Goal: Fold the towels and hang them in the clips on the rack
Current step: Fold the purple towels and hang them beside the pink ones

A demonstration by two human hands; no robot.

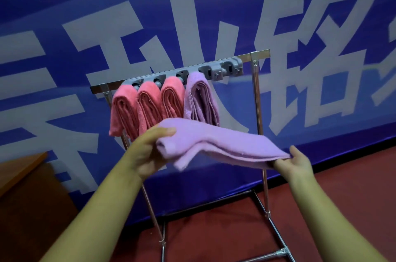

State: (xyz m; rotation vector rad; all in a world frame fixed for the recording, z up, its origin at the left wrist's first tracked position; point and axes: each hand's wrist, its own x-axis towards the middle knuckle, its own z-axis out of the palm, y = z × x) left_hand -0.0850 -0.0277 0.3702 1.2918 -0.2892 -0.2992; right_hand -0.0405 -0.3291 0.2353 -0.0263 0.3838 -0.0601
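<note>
Left hand (150,150) and right hand (297,162) each gripped an end of the folded lilac towel (214,141); edges should be squared before pressing the fold into the free clip (216,73).

A blue banner (64,4) with large pale grey characters fills the upper frame, a red floor (342,186) runs across the lower right, and an orange-brown wooden surface (19,167) sits at the left edge.

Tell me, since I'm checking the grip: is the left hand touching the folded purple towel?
Touching. The head view shows the left hand with its thumb lying over the top of the purple towel and its fingers under the folded end.
</note>
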